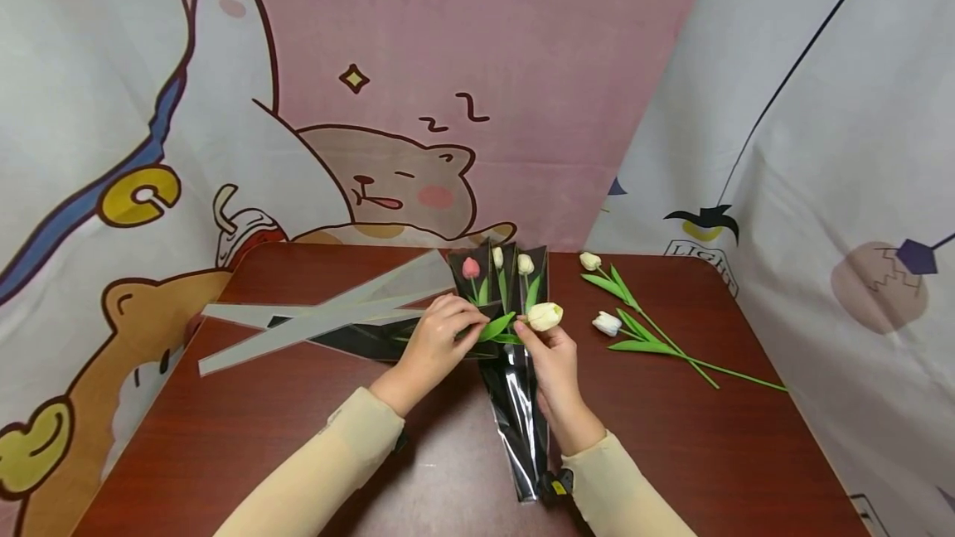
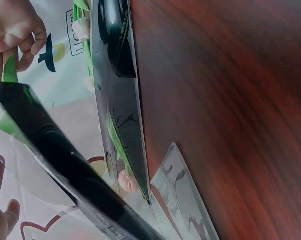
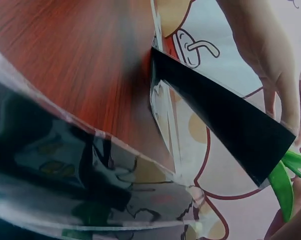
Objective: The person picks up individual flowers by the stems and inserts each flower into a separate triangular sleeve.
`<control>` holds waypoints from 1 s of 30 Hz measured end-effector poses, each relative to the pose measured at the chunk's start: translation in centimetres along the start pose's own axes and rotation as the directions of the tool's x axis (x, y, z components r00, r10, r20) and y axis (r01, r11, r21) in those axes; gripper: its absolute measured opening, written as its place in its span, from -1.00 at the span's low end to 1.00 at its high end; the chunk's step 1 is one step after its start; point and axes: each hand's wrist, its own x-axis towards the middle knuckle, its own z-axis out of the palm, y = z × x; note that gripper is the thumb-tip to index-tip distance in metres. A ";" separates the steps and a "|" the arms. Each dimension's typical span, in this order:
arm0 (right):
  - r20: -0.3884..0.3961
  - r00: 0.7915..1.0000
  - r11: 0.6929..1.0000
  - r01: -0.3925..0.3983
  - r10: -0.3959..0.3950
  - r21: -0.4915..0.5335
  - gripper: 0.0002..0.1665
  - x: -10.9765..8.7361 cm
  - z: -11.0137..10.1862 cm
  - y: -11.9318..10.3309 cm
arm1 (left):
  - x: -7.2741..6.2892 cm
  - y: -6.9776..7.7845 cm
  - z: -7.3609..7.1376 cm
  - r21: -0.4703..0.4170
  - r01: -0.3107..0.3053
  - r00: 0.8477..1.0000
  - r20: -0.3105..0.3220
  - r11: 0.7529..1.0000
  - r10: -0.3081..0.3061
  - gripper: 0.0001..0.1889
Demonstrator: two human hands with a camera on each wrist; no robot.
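Note:
My left hand (image 1: 443, 328) grips the wide end of a black flower sleeve (image 3: 225, 120) lying crosswise above the table. A white tulip (image 1: 545, 316) is pinched by its stem, just below the bloom, in my right hand (image 1: 554, 359). Its green leaves (image 1: 496, 327) stick into or against the sleeve's mouth; in the right wrist view they meet the sleeve's edge. Beneath, filled black sleeves (image 1: 515, 404) point toward me, with a pink tulip (image 1: 470, 268) and two white tulips (image 1: 525, 264) showing at their tops.
Two loose white tulips, one farther back (image 1: 590, 261) and one nearer (image 1: 608, 323), lie at the right of the brown table (image 1: 671, 437). Flat clear-and-grey sleeves (image 1: 321, 317) overlap at the left. A printed cloth (image 1: 448, 40) hangs behind the table.

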 end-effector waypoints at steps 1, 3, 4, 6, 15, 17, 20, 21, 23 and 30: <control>0.001 1.000 1.000 -0.004 0.004 -0.003 -0.76 0.0 0.1 0.1 | 0.0 0.0 0.0 0.002 0.001 1.000 0.000 1.000 -0.001 -0.93; -0.002 1.000 1.000 -0.013 0.013 -0.004 -0.73 -0.1 0.2 0.1 | 0.0 0.0 0.0 0.005 0.001 1.000 -0.001 1.000 -0.001 -0.93; -0.007 1.000 1.000 -0.013 0.013 -0.005 -0.72 0.0 0.2 0.1 | 0.0 0.0 0.0 0.006 0.002 1.000 -0.002 1.000 -0.002 -0.93; -0.025 1.000 1.000 -0.015 0.015 -0.008 -0.74 0.0 0.1 0.1 | 0.0 -0.1 0.1 0.003 -0.001 1.000 -0.004 1.000 0.001 -0.93; -0.090 0.996 1.000 -0.012 0.013 0.019 -0.70 0.1 0.6 -0.1 | 0.1 -0.2 0.1 -0.001 0.003 1.000 -0.004 1.000 -0.003 -0.92; -0.085 0.996 1.000 -0.003 0.003 0.005 -0.67 0.0 0.9 -0.1 | 0.2 -0.2 0.1 0.001 0.003 1.000 -0.005 1.000 -0.003 -0.92; -0.060 0.998 0.999 0.007 -0.010 -0.041 -0.65 -0.1 1.5 0.1 | 0.3 -0.2 0.1 0.000 -0.001 1.000 -0.011 1.000 0.001 -0.92; -0.046 0.999 0.998 0.006 -0.009 -0.063 -0.66 -0.2 1.6 0.3 | 0.3 -0.1 0.1 0.000 -0.005 1.000 -0.014 1.000 0.005 -0.92; -0.012 1.000 0.993 0.001 -0.002 -0.115 -0.66 -0.3 1.8 0.6 | 0.4 -0.1 0.1 -0.004 -0.012 1.000 -0.019 1.000 0.012 -0.92; 0.095 0.995 0.942 0.020 0.012 -0.335 -0.64 -0.4 1.5 0.8 | 0.1 0.0 0.0 0.003 -0.001 1.000 -0.006 1.000 0.001 -0.92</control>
